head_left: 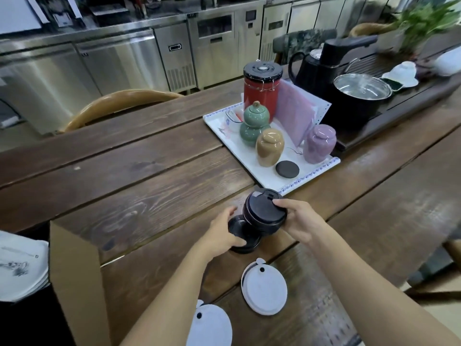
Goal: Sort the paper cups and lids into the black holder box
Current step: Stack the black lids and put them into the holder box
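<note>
rough-grained wooden table [149, 176], glossy ceramic jars [270, 147], matt black plastic lids [264, 216], brushed steel cabinets [119, 63]

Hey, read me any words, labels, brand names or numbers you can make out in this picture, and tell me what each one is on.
No text here is legible.
Stainless fridge unit panels: dark displays, too small and blurred to read.
White tray: blue border pattern and small drawings, no readable words.
White plates at left: ink drawing, no readable words.
Black lids and white lids: no print visible.
</note>
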{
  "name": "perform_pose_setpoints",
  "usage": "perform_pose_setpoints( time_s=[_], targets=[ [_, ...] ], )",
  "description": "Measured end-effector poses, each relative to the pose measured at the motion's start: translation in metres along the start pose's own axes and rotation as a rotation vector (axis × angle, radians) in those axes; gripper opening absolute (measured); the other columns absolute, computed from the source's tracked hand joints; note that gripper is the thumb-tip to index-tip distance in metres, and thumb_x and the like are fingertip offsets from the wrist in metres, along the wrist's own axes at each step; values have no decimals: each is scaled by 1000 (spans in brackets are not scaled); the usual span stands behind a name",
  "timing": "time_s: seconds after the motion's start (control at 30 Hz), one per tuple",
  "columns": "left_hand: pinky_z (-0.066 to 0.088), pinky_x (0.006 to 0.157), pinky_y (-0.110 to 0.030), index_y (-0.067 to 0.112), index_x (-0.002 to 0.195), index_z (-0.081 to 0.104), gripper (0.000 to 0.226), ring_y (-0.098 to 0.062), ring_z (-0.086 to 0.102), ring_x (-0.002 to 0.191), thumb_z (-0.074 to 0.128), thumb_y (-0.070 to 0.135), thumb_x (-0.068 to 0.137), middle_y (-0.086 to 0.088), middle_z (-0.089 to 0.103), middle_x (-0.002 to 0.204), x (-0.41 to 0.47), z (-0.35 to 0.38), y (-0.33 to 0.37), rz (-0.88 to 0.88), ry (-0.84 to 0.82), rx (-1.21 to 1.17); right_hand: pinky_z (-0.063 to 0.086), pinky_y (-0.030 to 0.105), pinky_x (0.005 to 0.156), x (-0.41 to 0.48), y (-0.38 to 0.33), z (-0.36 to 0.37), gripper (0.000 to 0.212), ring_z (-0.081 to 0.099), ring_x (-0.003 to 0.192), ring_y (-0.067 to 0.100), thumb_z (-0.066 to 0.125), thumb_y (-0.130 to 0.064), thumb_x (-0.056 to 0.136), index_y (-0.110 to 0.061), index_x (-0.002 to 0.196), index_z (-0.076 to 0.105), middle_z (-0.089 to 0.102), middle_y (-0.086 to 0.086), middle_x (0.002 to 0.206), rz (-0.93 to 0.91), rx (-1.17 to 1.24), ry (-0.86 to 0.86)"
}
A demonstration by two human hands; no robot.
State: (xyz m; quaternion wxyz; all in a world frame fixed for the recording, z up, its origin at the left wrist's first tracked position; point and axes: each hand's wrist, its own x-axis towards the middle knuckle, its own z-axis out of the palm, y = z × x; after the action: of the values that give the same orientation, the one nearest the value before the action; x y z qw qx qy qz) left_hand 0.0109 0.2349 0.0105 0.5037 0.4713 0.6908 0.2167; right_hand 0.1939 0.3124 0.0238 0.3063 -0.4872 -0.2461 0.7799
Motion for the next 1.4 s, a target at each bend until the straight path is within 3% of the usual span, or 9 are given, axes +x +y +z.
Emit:
perform_pose_setpoints(
  time_s=[0.27, 0.37, 0.6, 0.7, 0.83, 0.93, 1.1, 1.23, 1.4],
  targets=[
    [30, 110, -48, 32, 145, 21, 90, -26, 28, 137, 74, 30, 73, 1, 36, 149, 8, 16, 1, 140, 32, 457, 60, 28, 68, 5, 4, -15, 16, 72, 71, 21, 52, -3, 87, 2, 98, 63, 75, 12, 81, -27, 231, -19],
    [28, 106, -44, 28, 142, 27, 80, -24, 33, 132, 64, 54, 76, 2, 35, 146, 7, 23, -7, 75, 236, 657, 54, 35, 84, 7, 4, -15, 24, 70, 80, 24, 52, -5, 86, 1, 108, 60, 71, 14, 93, -30, 261, -44],
    [33, 96, -38, 18, 127, 37, 85, -26, 44, 116, 43, 80, 70, -7, 47, 126, -4, 37, -12, -168, 562, 776, 59, 34, 74, 14, 7, -1, 20, 72, 77, 22, 47, -6, 89, 0, 99, 63, 74, 12, 87, -42, 303, -148],
    [29, 101, -39, 17, 132, 36, 83, -27, 38, 122, 54, 71, 72, -7, 41, 131, -6, 23, -12, -125, 551, 543, 57, 37, 79, 15, 8, 8, 23, 73, 76, 22, 59, -8, 78, -2, 99, 64, 75, 11, 86, -39, 309, -203],
    [40, 89, -31, 16, 111, 53, 27, -22, 52, 105, 53, 34, 91, -11, 54, 123, -15, -12, -2, 6, 663, -170, 60, 37, 69, 17, 8, 17, 58, 73, 83, 25, 89, -10, 39, -3, 94, 73, 74, 13, 94, -48, 327, -325],
    [49, 96, -42, 15, 118, 52, 53, -24, 60, 107, 54, 54, 83, -12, 61, 119, -19, -28, 15, -140, 339, -752, 60, 36, 76, 18, 9, 27, 62, 72, 87, 25, 89, -11, 41, -3, 99, 71, 74, 14, 97, -38, 298, -393],
    [46, 96, -54, 27, 123, 56, 80, -22, 53, 117, 60, 72, 56, -2, 59, 123, -22, -39, 27, -155, -6, -763, 57, 32, 79, 19, 13, 39, 38, 69, 88, 23, 66, -12, 71, -2, 108, 67, 72, 13, 100, 4, 164, -393],
    [49, 95, -50, 19, 121, 59, 70, -23, 51, 121, 75, 55, 62, -4, 60, 126, -13, -41, 21, -195, 53, -632, 52, 32, 77, 20, 15, 41, 55, 62, 92, 24, 70, -16, 71, 2, 122, 57, 66, 13, 106, -59, -86, -267],
    [56, 88, -43, 7, 117, 61, 54, -32, 55, 119, 76, 34, 73, -14, 62, 124, 1, -40, 12, -202, 192, -700, 54, 27, 65, 21, 18, 44, 26, 70, 74, 14, 69, -12, 79, -7, 104, 64, 72, 6, 93, -136, -182, -154]
  ],
)
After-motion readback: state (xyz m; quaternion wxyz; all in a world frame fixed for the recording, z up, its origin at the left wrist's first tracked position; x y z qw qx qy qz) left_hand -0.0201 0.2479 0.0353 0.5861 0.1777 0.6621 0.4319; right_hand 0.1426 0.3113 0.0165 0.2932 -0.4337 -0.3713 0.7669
